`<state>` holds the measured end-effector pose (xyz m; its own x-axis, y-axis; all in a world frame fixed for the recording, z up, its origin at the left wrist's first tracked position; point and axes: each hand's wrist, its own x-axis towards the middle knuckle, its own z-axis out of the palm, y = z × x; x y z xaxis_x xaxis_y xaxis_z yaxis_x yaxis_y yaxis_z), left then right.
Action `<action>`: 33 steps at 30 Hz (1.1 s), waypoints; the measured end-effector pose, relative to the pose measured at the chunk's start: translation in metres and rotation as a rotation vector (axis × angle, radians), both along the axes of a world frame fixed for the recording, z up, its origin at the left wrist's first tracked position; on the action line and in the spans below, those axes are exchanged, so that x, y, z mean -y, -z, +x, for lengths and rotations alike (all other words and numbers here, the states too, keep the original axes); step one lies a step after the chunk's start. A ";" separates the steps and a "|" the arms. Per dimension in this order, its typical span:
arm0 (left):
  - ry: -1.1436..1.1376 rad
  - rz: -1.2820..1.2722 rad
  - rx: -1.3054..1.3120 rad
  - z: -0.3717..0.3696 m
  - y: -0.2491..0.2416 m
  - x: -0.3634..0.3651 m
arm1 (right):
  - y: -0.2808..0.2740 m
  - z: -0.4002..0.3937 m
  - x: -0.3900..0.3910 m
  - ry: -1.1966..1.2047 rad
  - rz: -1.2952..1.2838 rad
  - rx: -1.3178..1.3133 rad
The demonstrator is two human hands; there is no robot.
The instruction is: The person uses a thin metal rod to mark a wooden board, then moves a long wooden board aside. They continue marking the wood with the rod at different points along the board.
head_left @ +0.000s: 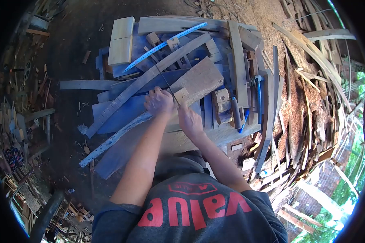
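My right hand (190, 121) is closed around the near end of a long, thin, dark saw-like blade (165, 81), seen almost edge-on. Its far end crosses a long wooden slat (182, 49) that is scored with evenly spaced lines at its near end. To the left of the blade, my left hand (159, 101) bears down with curled fingers on wood that it mostly hides. Close beside both hands sits a small pale wood block (181, 96), against a wide tapered timber (202, 77). A speckled strip (113, 139) runs out from below my left hand.
A blue-white measuring tape (166, 46) lies across the pile. Beyond it stands a pale block (121, 40). On the right are a wooden plane-like block (223, 106), a blue-handled hammer (258, 93) and a blue pen (243, 121). Sawdust and scrap lumber (312, 117) cover the right-hand ground.
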<state>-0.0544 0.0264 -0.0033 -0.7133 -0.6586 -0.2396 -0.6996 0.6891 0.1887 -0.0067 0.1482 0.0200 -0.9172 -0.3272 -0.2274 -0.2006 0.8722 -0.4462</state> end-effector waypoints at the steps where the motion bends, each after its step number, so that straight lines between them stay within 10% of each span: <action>1: -0.004 0.006 -0.004 -0.001 -0.001 0.000 | -0.006 0.008 -0.007 0.013 -0.005 0.015; 33: -0.005 0.066 -0.039 0.001 0.000 0.003 | 0.002 0.029 -0.021 0.008 0.059 0.012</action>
